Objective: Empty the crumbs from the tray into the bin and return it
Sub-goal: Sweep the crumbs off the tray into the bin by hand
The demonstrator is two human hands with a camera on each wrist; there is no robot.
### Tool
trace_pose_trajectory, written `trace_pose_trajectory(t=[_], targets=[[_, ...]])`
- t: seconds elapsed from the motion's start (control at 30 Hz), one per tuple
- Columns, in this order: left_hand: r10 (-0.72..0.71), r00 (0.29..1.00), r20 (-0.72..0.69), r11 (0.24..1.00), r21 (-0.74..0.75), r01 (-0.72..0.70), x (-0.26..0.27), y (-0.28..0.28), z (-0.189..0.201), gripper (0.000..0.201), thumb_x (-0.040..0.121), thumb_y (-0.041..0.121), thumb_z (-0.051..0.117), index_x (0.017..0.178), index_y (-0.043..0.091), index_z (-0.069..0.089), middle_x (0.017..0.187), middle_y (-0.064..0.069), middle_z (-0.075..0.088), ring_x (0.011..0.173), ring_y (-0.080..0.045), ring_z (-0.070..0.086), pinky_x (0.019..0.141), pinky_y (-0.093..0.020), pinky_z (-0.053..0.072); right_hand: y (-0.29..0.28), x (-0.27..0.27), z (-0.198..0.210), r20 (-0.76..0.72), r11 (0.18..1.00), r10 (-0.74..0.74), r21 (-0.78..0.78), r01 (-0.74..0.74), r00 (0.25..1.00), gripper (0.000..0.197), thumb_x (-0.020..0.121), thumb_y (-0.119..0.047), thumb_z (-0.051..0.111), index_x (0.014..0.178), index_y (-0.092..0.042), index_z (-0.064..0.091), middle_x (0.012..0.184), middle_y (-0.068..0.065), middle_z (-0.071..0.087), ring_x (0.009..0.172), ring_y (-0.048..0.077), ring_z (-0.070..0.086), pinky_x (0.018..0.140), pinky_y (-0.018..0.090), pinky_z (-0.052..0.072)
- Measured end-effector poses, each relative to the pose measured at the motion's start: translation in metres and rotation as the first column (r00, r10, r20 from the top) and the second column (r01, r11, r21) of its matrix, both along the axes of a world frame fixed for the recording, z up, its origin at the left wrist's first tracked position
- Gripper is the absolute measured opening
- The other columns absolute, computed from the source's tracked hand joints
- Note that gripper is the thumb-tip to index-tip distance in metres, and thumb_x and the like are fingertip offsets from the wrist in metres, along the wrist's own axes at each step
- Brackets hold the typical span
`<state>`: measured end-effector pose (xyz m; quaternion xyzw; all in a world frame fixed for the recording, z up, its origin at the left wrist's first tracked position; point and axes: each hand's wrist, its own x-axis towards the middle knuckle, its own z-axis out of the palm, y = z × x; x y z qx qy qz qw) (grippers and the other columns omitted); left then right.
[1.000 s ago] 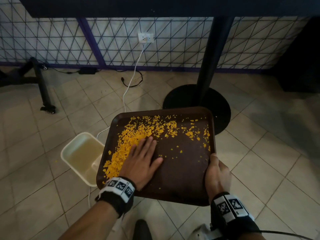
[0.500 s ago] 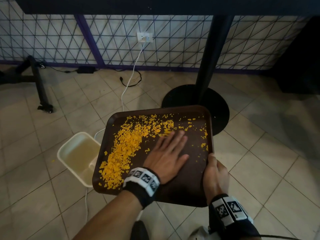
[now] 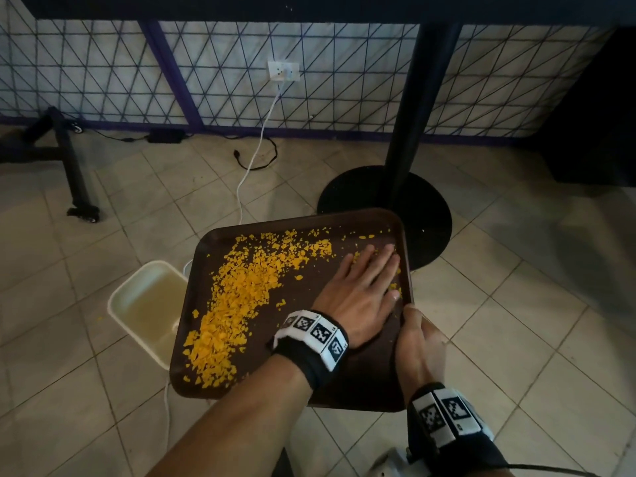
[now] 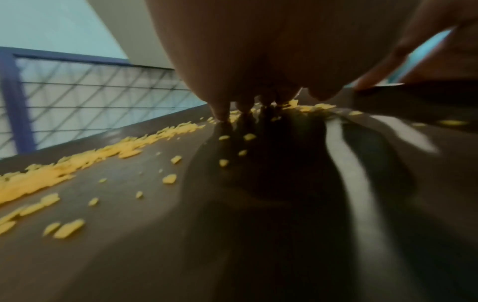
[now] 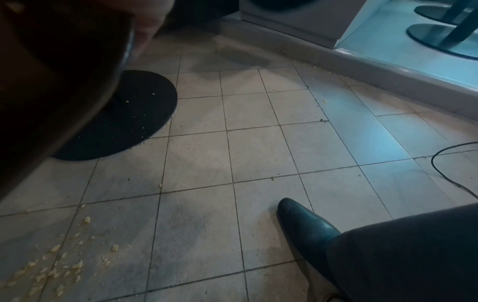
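Glossy brown plastic tray (image 3: 361, 383), matt tile floor (image 3: 516, 321), dry flaky crumbs (image 3: 241, 290)

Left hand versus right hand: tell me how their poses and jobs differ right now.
The left hand lies flat on the tray floor, fingers straight, among the crumbs; the right hand curls round the tray's right rim, thumb on top. The left rests inside the tray; the right grips its edge. Both touch the tray and wear marker wristbands.

One brown tray (image 3: 344, 383). One cream bin (image 3: 144, 304). Two hands: left hand (image 3: 361, 290), right hand (image 3: 418, 349). Two wristbands. Crumbs (image 3: 241, 294) too many to count. One round table base (image 3: 430, 215), one wall socket (image 3: 283, 71), one shoe (image 5: 305, 224).
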<state>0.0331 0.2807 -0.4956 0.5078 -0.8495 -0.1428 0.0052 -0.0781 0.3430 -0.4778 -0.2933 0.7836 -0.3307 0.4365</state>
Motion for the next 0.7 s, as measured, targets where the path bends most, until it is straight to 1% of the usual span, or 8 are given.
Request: trace_pose_trajectory(t=[0.1, 0.17, 0.23, 0.3, 0.4, 0.5, 0.6, 0.7], targets=[[-0.159, 0.982, 0.099, 0.986, -0.034, 0.163, 0.005, 0.032, -0.007, 0.063, 0.102, 0.045, 0.011, 0.158, 0.018, 0.007, 0.166, -0.001, -0.002, 0.152, -0.025, -0.001, 0.122, -0.049, 0.007, -0.001, -0.002, 0.001, 0.019, 0.999, -0.033, -0.007, 0.033, 0.999, 0.046, 0.096, -0.045, 0.034, 0.11, -0.016, 0.067, 0.101, 0.013, 0.062, 0.093, 0.03, 0.057, 0.087, 0.041, 0.045], [-0.259, 0.956, 0.134, 0.964, -0.021, 0.264, 0.02, 0.061, -0.014, 0.062, 0.103, 0.046, 0.02, 0.158, 0.018, 0.012, 0.165, -0.002, 0.008, 0.152, -0.027, 0.007, 0.121, -0.05, 0.012, -0.001, -0.004, 0.001, 0.026, 0.999, -0.052, -0.009, 0.052, 0.998, 0.048, 0.094, -0.049, 0.034, 0.109, -0.017, 0.066, 0.102, 0.011, 0.064, 0.095, 0.031, 0.059, 0.092, 0.045, 0.047], [-0.312, 0.935, 0.167, 0.949, 0.004, 0.316, 0.04, 0.083, -0.02, 0.061, 0.103, 0.048, 0.027, 0.157, 0.019, 0.02, 0.164, -0.001, 0.016, 0.151, -0.025, 0.013, 0.12, -0.049, 0.018, -0.002, -0.004, 0.001, 0.029, 0.998, -0.062, -0.004, 0.062, 0.998, 0.051, 0.092, -0.053, 0.032, 0.106, -0.018, 0.066, 0.102, 0.012, 0.066, 0.094, 0.032, 0.061, 0.092, 0.048, 0.048], [-0.255, 0.955, 0.151, 0.966, -0.011, 0.26, 0.057, 0.083, -0.017, 0.059, 0.104, 0.048, 0.027, 0.156, 0.02, 0.023, 0.164, 0.001, 0.015, 0.151, -0.021, 0.013, 0.121, -0.045, 0.018, -0.002, -0.003, 0.001, 0.031, 0.998, -0.063, -0.002, 0.063, 0.998, 0.051, 0.091, -0.055, 0.03, 0.101, -0.019, 0.065, 0.101, 0.013, 0.066, 0.092, 0.033, 0.061, 0.091, 0.049, 0.048], [-0.054, 0.998, 0.025, 0.997, -0.06, 0.055, 0.064, 0.042, 0.001, 0.059, 0.106, 0.049, 0.018, 0.158, 0.023, 0.01, 0.164, 0.005, -0.003, 0.152, -0.016, -0.006, 0.123, -0.039, 0.002, -0.001, 0.0, -0.001, 0.041, 0.998, -0.056, 0.003, 0.056, 0.998, 0.046, 0.089, -0.058, 0.029, 0.089, -0.024, 0.06, 0.099, 0.011, 0.066, 0.091, 0.031, 0.062, 0.091, 0.05, 0.049], [0.059, 0.998, 0.003, 0.996, -0.065, -0.058, 0.05, -0.008, 0.015, 0.062, 0.105, 0.05, 0.016, 0.159, 0.021, 0.004, 0.165, 0.005, -0.01, 0.151, -0.016, -0.01, 0.123, -0.042, 0.003, 0.001, 0.003, 0.0, 0.038, 1.0, -0.027, 0.008, 0.027, 0.999, 0.046, 0.09, -0.059, 0.027, 0.091, -0.028, 0.061, 0.096, 0.008, 0.066, 0.089, 0.027, 0.063, 0.089, 0.049, 0.049], [0.063, 0.997, 0.034, 0.998, -0.014, -0.062, 0.025, -0.036, 0.015, 0.063, 0.104, 0.051, 0.014, 0.158, 0.02, 0.001, 0.165, 0.004, -0.012, 0.151, -0.016, -0.009, 0.123, -0.043, 0.003, 0.0, 0.004, 0.0, 0.013, 1.0, 0.007, -0.006, -0.007, 1.0, 0.043, 0.094, -0.055, 0.027, 0.089, -0.027, 0.06, 0.094, 0.007, 0.066, 0.09, 0.027, 0.061, 0.091, 0.048, 0.048], [0.0, 1.0, 0.018, 1.0, -0.001, 0.0, 0.006, -0.03, 0.009, 0.065, 0.104, 0.051, 0.014, 0.158, 0.018, 0.001, 0.165, 0.002, -0.011, 0.151, -0.017, -0.008, 0.123, -0.043, 0.004, 0.0, 0.001, 0.0, -0.002, 1.0, 0.017, -0.025, -0.017, 1.0, 0.038, 0.096, -0.05, 0.03, 0.082, -0.027, 0.057, 0.092, 0.007, 0.063, 0.089, 0.026, 0.059, 0.087, 0.043, 0.046]])
